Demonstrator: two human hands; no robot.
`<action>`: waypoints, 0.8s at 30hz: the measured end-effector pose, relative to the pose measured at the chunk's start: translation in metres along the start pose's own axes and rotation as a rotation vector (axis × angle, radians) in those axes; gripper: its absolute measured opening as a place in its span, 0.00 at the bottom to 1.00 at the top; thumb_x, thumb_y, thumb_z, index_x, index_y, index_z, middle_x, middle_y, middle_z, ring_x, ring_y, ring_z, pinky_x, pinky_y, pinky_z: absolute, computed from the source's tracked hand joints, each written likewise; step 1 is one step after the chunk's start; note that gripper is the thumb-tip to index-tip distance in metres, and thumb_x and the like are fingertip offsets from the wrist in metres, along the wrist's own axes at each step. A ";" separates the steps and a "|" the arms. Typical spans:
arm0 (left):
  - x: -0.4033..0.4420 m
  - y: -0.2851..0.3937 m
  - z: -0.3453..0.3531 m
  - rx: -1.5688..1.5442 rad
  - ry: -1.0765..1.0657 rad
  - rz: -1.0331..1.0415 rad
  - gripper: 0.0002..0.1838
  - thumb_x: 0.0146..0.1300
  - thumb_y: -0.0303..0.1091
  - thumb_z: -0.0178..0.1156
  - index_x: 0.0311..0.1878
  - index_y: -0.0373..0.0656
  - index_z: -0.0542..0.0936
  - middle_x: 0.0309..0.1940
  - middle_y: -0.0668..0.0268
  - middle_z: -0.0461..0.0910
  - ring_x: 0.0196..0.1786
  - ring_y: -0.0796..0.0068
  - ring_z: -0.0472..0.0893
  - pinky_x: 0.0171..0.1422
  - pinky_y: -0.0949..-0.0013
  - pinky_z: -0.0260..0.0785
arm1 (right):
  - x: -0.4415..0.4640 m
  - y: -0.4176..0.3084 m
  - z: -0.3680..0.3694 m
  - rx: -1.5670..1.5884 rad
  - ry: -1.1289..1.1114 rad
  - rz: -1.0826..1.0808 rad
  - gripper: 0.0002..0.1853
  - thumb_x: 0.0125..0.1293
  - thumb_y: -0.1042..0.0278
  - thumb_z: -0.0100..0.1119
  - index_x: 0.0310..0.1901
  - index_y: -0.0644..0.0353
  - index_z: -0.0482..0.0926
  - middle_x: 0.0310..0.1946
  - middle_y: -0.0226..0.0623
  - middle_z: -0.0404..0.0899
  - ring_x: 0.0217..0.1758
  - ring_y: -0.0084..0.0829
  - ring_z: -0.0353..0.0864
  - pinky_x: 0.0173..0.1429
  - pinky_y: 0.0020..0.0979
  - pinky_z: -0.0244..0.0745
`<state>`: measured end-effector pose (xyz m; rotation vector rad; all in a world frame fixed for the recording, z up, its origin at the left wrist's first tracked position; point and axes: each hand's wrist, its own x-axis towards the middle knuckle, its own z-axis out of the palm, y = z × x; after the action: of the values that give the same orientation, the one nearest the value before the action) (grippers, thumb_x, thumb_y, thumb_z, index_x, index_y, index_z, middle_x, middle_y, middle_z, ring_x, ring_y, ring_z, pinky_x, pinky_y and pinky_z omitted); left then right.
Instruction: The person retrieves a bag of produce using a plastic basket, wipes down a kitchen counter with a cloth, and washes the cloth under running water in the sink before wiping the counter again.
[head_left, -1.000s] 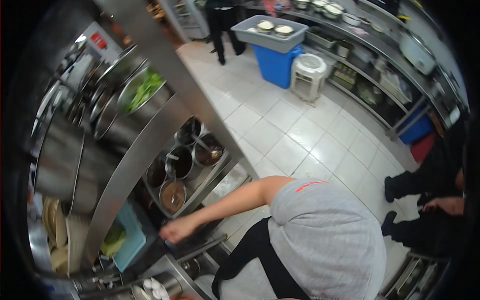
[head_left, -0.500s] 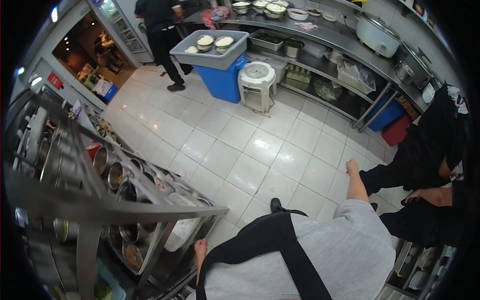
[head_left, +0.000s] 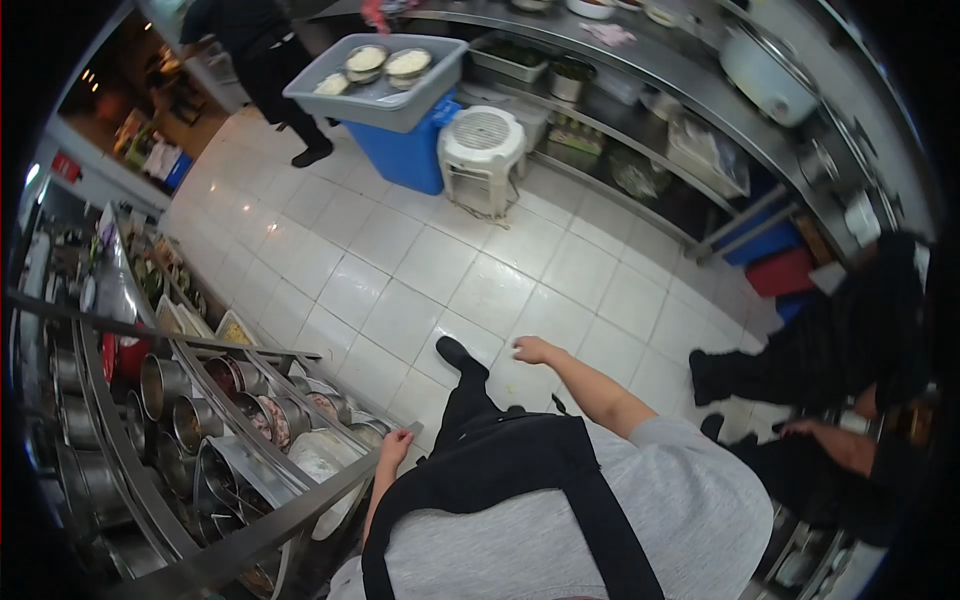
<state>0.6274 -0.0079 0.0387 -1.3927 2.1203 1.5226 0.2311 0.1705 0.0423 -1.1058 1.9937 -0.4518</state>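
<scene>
My left hand (head_left: 397, 443) hangs low at my left side, its fingers curled in, with nothing seen in it. It is nearest to the metal rack (head_left: 330, 490) that carries several metal pots (head_left: 165, 385) and a white, plastic-covered container (head_left: 325, 465). My right hand (head_left: 535, 349) is held forward over the tiled floor, loosely closed, and no object shows in it. Neither hand touches anything that I can make out. One foot in a black shoe (head_left: 462, 357) is stretched ahead of me.
A grey tub (head_left: 440, 95) with bowls of white food rests on a blue bin (head_left: 400, 155). Beside it stands a white stool (head_left: 482, 140). Along the back runs a steel counter (head_left: 660, 70) with a rice cooker (head_left: 768, 75). People in dark clothes stand at far left and right.
The view has moved forward and turned, with the rack now lower left. My right arm has swung in front of my body, and one foot has stepped ahead.
</scene>
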 end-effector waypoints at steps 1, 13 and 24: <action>0.006 0.003 -0.006 -0.042 0.015 -0.034 0.13 0.52 0.37 0.56 0.36 0.37 0.76 0.28 0.60 0.78 0.33 0.72 0.76 0.38 0.71 0.67 | 0.027 -0.021 -0.009 -0.024 0.062 -0.177 0.19 0.49 0.59 0.52 0.40 0.63 0.73 0.33 0.49 0.76 0.40 0.45 0.74 0.45 0.39 0.69; 0.144 0.025 -0.127 0.082 0.110 -0.276 0.17 0.46 0.46 0.54 0.31 0.41 0.78 0.28 0.55 0.77 0.34 0.58 0.77 0.39 0.62 0.68 | 0.185 0.012 -0.190 -0.106 0.020 0.466 0.19 0.48 0.74 0.52 0.44 0.73 0.67 0.37 0.56 0.72 0.27 0.48 0.77 0.21 0.39 0.73; 0.352 0.204 -0.366 -0.139 0.517 0.167 0.14 0.51 0.42 0.55 0.34 0.40 0.76 0.29 0.58 0.77 0.34 0.65 0.77 0.38 0.66 0.68 | 0.465 0.153 -0.147 -0.398 -0.107 0.200 0.08 0.43 0.68 0.50 0.22 0.63 0.76 0.21 0.46 0.76 0.23 0.43 0.76 0.29 0.39 0.69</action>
<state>0.4085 -0.5020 0.1227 -1.8663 2.5158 1.5161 -0.1083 -0.1395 -0.1814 -1.1217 2.1237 0.1143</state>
